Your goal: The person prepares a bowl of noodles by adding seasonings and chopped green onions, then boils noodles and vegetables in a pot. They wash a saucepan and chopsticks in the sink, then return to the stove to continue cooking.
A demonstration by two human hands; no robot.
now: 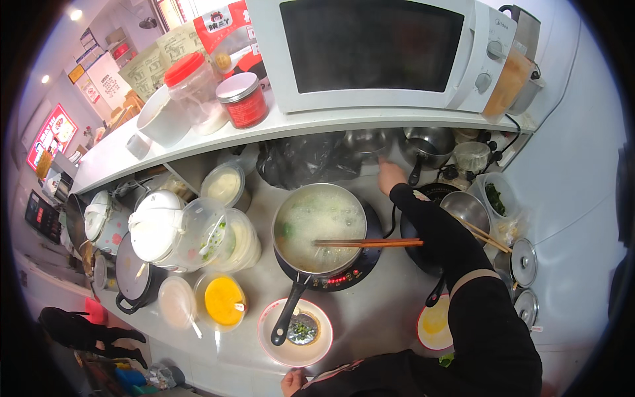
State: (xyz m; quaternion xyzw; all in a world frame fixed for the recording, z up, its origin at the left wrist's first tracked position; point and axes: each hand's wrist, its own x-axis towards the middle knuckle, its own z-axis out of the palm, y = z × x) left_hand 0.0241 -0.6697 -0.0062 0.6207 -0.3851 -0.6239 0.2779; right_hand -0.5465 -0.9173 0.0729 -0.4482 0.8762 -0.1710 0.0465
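My right hand point(391, 177) reaches under the shelf, its fingertips at the near side of a metal pan or bowl point(366, 141). Whether it grips anything there is hidden. Down at the counter's front edge, my left hand point(293, 382) has its fingers curled; its inner side does not show. Just beyond it stands a red-rimmed bowl point(268, 330) holding dark sauce with chopped greens point(303, 328). A saucepan point(286, 303) of foaming liquid sits on a lit induction cooker point(342, 282), its handle over the bowl. Wooden chopsticks point(382, 243) lie across the pan's rim, passing the right forearm.
A microwave point(372, 101) stands on the shelf point(317, 121). Left are rice cookers point(156, 226), a lidded black pot point(134, 278) and a tub of yellow liquid point(223, 300). Right are another saucepan point(429, 149), a steel bowl point(464, 206) and an egg-yellow-filled bowl point(434, 322).
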